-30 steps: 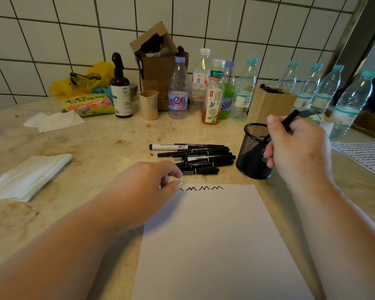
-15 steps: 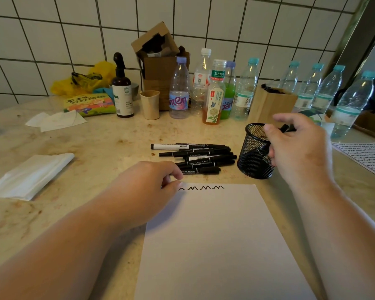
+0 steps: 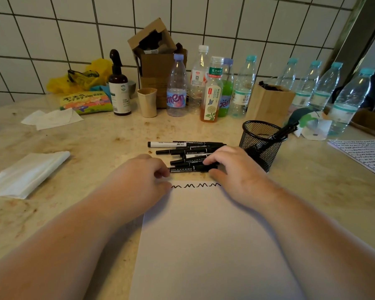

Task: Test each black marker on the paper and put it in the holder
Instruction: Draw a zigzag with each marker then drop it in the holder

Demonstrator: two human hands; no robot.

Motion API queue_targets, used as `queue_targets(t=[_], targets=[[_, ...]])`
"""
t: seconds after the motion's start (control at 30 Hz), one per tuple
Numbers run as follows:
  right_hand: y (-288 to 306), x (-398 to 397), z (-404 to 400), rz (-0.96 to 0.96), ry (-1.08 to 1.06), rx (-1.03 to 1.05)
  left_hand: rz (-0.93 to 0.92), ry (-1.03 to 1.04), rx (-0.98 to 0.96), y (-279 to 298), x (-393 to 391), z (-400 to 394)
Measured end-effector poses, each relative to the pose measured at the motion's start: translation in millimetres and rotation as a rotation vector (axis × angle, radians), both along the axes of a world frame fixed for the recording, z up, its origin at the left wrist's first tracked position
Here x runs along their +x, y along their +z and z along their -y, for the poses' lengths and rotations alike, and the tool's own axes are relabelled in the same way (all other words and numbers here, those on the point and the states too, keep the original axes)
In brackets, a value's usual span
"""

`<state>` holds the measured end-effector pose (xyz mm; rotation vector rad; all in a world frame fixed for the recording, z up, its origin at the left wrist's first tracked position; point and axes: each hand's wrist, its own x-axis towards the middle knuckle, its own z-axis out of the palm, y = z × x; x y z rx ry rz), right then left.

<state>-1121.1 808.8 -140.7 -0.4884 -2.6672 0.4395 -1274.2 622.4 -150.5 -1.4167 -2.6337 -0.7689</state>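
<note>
The left hand [image 3: 143,180] rests curled on the top left corner of the paper [image 3: 204,245], likely pinning it; its fingertips meet the nearest marker [image 3: 188,169] at that marker's nine-o'clock end, though whether they pinch it I cannot tell. The pile of markers [image 3: 188,151] lies at twelve o'clock from the paper. The right hand [image 3: 232,167] spreads open over that marker's three-o'clock end, apparently picking it. At two o'clock, the holder [image 3: 260,141] already contains markers.
</note>
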Motion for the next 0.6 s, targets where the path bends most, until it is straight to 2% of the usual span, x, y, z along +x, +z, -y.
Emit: queue_targets(t=[0.33,0.6], targets=[[0,-5,-1,0.039,-0.141,-0.034,0.001,0.053,-0.049,1,-5,1],[11,8,-3,-0.051,-0.195,-0.287,0.061,0.069,-0.072,1,-5,1]])
